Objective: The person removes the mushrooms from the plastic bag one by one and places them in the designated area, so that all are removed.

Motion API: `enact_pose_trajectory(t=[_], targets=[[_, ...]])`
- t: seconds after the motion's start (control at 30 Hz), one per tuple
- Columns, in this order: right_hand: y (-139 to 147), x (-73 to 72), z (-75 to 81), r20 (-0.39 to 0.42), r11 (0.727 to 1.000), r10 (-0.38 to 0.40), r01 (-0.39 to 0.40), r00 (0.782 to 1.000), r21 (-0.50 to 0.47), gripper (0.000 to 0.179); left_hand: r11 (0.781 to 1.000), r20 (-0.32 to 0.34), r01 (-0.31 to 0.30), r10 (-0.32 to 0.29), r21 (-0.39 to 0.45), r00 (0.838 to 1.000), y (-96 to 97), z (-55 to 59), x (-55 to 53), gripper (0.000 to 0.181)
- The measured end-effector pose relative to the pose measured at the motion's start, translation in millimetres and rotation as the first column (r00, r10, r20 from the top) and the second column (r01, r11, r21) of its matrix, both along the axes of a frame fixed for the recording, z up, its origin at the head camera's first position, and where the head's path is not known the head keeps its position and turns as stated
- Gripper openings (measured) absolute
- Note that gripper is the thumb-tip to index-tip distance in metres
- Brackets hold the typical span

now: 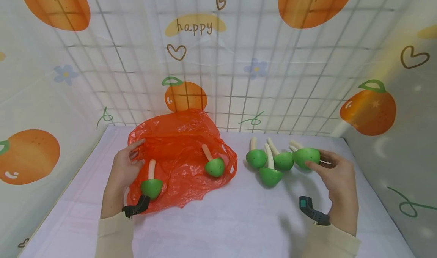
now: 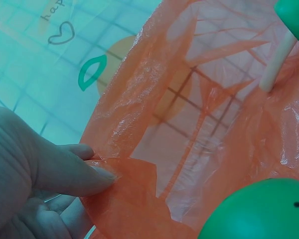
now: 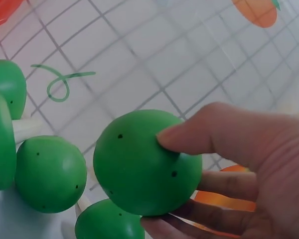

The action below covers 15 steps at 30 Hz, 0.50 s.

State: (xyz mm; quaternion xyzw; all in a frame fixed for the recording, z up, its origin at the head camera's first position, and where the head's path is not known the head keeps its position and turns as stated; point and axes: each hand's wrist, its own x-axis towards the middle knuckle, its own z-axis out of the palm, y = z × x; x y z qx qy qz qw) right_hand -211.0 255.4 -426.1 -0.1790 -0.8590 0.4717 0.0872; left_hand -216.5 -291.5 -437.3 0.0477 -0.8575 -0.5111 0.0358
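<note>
My left hand (image 1: 124, 167) pinches the left edge of a crumpled red plastic bag (image 1: 177, 189); in the left wrist view the thumb (image 2: 97, 180) presses on the film. Two toy mushrooms with dotted green caps and pale stems lie at the bag, a left mushroom (image 1: 151, 188) near that hand and a right mushroom (image 1: 214, 167); whether they are inside or on top, I cannot tell. My right hand (image 1: 338, 172) grips another green mushroom (image 3: 139, 164) by its cap, thumb on the near side. Its stem is hidden in the right wrist view.
Left of my right hand stand several more green mushrooms, among them a front mushroom (image 1: 270, 177) and a left one (image 1: 256, 158), stems up. One mushroom (image 3: 109, 224) is partly behind the held cap. A printed curtain over a wire grid (image 1: 246, 98) backs the white table (image 1: 239, 224).
</note>
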Motion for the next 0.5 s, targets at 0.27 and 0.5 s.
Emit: enact_pose_trajectory(t=[0.27,0.5], targets=[[4,-0.8,-6.2,0.032,0.999,0.051,-0.05,0.998,-0.021,0.07,1.0,0.007,-0.003,0.003,-0.002,1.0,0.4,0.9,0.0,0.067],[12,-2.3,-13.9,0.096,0.996,0.088,-0.086,0.991,-0.028,0.077,1.0,0.024,-0.008,0.008,0.007,1.0,1.4,2.9,0.5,0.067]])
